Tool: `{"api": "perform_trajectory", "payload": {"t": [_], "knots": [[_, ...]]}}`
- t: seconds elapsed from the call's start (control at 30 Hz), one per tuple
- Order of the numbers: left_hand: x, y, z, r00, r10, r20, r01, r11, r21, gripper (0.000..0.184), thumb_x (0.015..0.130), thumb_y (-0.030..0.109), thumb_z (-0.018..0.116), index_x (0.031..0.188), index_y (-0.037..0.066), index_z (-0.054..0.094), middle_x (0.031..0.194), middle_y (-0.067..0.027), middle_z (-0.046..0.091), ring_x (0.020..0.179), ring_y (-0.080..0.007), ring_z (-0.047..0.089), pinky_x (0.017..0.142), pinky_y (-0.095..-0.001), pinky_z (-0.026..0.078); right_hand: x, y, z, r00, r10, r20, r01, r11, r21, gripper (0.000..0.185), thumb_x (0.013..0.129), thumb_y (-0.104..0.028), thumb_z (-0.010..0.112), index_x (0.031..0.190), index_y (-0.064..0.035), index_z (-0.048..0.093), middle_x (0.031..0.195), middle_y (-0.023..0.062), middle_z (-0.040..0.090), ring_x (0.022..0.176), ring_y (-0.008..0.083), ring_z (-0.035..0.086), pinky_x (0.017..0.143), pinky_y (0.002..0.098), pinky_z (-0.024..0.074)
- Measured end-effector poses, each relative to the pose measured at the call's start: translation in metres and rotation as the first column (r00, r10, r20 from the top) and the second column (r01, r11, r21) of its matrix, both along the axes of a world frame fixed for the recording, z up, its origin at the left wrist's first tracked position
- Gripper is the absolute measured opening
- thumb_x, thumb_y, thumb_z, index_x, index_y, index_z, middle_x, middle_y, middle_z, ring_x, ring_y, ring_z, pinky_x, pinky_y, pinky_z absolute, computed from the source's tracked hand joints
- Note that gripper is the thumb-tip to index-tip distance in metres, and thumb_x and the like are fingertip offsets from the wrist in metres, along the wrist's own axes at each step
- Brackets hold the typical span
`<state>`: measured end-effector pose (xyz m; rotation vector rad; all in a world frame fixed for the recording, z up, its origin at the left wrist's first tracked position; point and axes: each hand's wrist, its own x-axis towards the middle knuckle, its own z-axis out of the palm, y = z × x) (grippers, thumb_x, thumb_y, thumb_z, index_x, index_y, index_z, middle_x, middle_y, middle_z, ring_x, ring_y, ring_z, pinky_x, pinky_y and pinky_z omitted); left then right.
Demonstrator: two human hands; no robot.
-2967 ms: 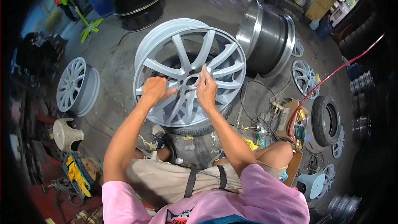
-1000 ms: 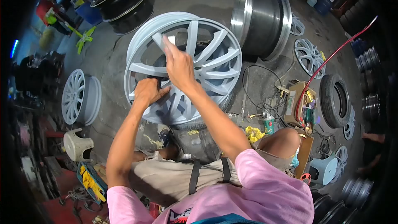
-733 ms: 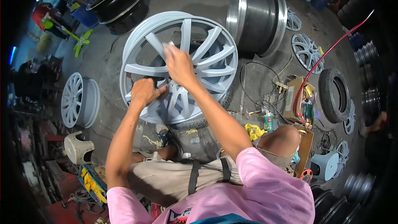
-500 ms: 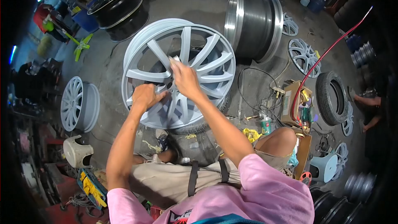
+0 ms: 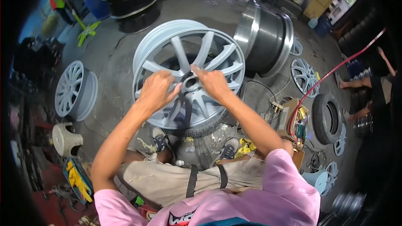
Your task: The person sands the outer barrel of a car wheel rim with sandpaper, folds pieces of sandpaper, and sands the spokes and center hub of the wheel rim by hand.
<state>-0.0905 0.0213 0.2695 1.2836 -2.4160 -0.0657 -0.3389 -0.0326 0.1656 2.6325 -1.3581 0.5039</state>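
A grey multi-spoke wheel rim (image 5: 180, 52) lies tilted in front of my knees, on top of a black tyre (image 5: 206, 131). My left hand (image 5: 157, 90) is at the spokes left of the hub, its fingers bent over a spoke and the thumb out toward the centre. Just right and above the hub hole, my right hand (image 5: 212, 85) presses its fingertips against the base of a spoke. Its fingers are closed; whatever is under them is too small and hidden to make out.
Behind stand a black rim (image 5: 133, 6) and a wide polished rim (image 5: 264, 37). Another grey wheel (image 5: 75, 90) stands left, near a white stool (image 5: 67, 139). At right are a cardboard box (image 5: 287, 115), a red hose (image 5: 335, 67), a tyre (image 5: 326, 117) and another person's legs (image 5: 356, 83).
My right hand has moved right and down from the upper-left spoke to the hub. A pale piece that showed at its fingertips is hardly visible now. My left hand has shifted up the spokes.
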Motion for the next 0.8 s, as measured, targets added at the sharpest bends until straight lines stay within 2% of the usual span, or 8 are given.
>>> {"api": "perform_trajectory", "payload": {"t": [0.03,0.07,0.17,0.37,0.5,0.6,0.73,0.8], "knots": [[0.002,-0.002,0.000,0.997,-0.073,-0.035,0.065,0.980,-0.187,0.029,0.092,0.024,0.076,0.098,-0.004,0.073,0.101,-0.0225,0.073,0.095,-0.0423,0.070,0.090,-0.0487,0.056,-0.006,-0.006,0.007,0.999,0.039,-0.030,-0.042,0.994,-0.100,0.067,0.088,-0.005,0.060,0.154,-0.0068,0.049,0.092,0.0151,0.077,0.069,0.0290,0.076,0.061,0.0423,0.0594],[0.003,-0.002,0.007,0.996,-0.085,-0.012,0.080,0.972,-0.223,0.020,0.090,0.018,0.075,0.087,-0.001,0.070,0.096,-0.0166,0.068,0.097,-0.0354,0.067,0.089,-0.0447,0.054,-0.009,-0.014,0.024,0.990,-0.043,-0.132,0.032,0.996,-0.087,0.068,0.088,-0.007,0.061,0.155,-0.0069,0.047,0.097,0.0143,0.077,0.067,0.0310,0.074,0.061,0.0446,0.0598],[0.019,-0.013,0.011,0.997,-0.046,0.069,0.058,0.982,-0.182,0.023,0.090,0.020,0.076,0.095,-0.002,0.073,0.104,-0.0164,0.071,0.107,-0.0338,0.067,0.100,-0.0427,0.052,-0.023,-0.042,0.085,0.999,-0.042,0.023,0.047,0.958,-0.283,0.068,0.090,-0.006,0.059,0.156,-0.0059,0.044,0.093,0.0154,0.073,0.067,0.0309,0.073,0.057,0.0422,0.0567],[0.025,-0.022,-0.004,0.957,-0.019,0.289,0.065,0.986,-0.154,0.030,0.090,0.022,0.074,0.108,-0.001,0.075,0.112,-0.0134,0.071,0.119,-0.0300,0.063,0.117,-0.0445,0.041,-0.032,-0.037,0.076,0.934,0.162,-0.318,-0.224,0.960,-0.168,0.056,0.090,-0.007,0.058,0.146,-0.0019,0.056,0.074,0.0134,0.072,0.061,0.0289,0.072,0.055,0.0408,0.0555],[0.011,-0.022,-0.033,0.874,0.119,0.471,0.055,0.939,-0.339,0.038,0.091,0.028,0.071,0.113,-0.003,0.074,0.125,-0.0188,0.068,0.128,-0.0352,0.059,0.121,-0.0505,0.035,-0.025,-0.043,0.120,0.981,0.036,-0.191,-0.084,0.964,-0.253,0.055,0.089,-0.008,0.059,0.144,-0.0021,0.057,0.074,0.0133,0.072,0.064,0.0285,0.073,0.056,0.0388,0.0562],[-0.006,-0.020,-0.041,0.874,0.034,0.485,0.051,0.986,-0.161,0.042,0.088,0.034,0.073,0.109,-0.002,0.075,0.119,-0.0184,0.070,0.128,-0.0357,0.059,0.119,-0.0492,0.037,-0.004,-0.021,0.063,0.896,0.043,-0.441,-0.080,0.995,-0.066,0.054,0.090,-0.010,0.059,0.142,0.0055,0.056,0.076,0.0155,0.074,0.068,0.0282,0.075,0.057,0.0414,0.0564],[-0.003,0.004,-0.032,0.934,-0.104,0.342,0.148,0.984,-0.104,0.031,0.089,0.029,0.074,0.093,-0.001,0.077,0.115,-0.0179,0.070,0.121,-0.0344,0.062,0.115,-0.0462,0.042,-0.018,-0.031,0.063,0.916,0.153,-0.371,-0.186,0.981,-0.055,0.053,0.092,-0.009,0.057,0.144,-0.0051,0.056,0.078,0.0144,0.075,0.069,0.0304,0.075,0.060,0.0448,0.0579],[-0.001,0.018,-0.016,0.992,-0.089,0.089,0.062,0.962,0.266,0.029,0.090,0.026,0.074,0.088,-0.003,0.075,0.113,-0.0186,0.070,0.119,-0.0351,0.062,0.110,-0.0445,0.046,-0.029,-0.044,0.095,0.960,-0.003,-0.279,-0.033,0.991,-0.126,0.062,0.091,-0.003,0.057,0.152,-0.0124,0.052,0.091,0.0129,0.075,0.072,0.0310,0.074,0.062,0.0442,0.0576]]}}
